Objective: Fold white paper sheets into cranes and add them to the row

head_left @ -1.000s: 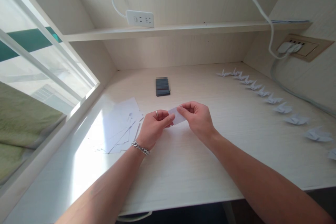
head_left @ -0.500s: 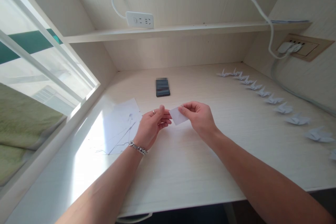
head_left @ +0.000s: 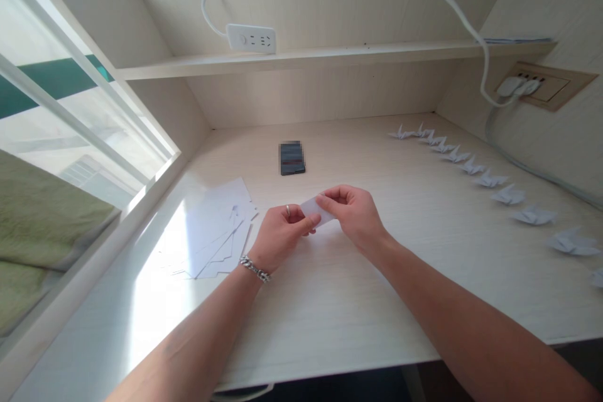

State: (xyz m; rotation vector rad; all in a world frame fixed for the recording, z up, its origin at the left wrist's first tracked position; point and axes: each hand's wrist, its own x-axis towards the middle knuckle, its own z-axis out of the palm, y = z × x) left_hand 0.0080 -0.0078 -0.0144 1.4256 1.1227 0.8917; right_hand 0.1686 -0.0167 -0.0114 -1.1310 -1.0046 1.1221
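A small piece of white paper (head_left: 325, 216) is held between both hands just above the desk. My right hand (head_left: 354, 212) pinches its upper right part between thumb and fingers. My left hand (head_left: 282, 231), with a ring and a chain bracelet at the wrist, grips its lower left side, thumb on top. Fingers cover much of the paper, so its folds cannot be made out. Beside my left forearm lie several loose white sheets (head_left: 214, 217), overlapping one another.
A dark phone (head_left: 292, 158) lies beyond the hands. Several folded paper cranes (head_left: 490, 178) form a row along the right side of the desk (head_left: 377, 326). On the shelf (head_left: 320, 58) stands a power strip (head_left: 250, 39). A white cable (head_left: 464, 16) hangs at the right.
My left hand has moved right and closed its thumb and fingers on the paper. My right hand has shifted slightly left with the paper.
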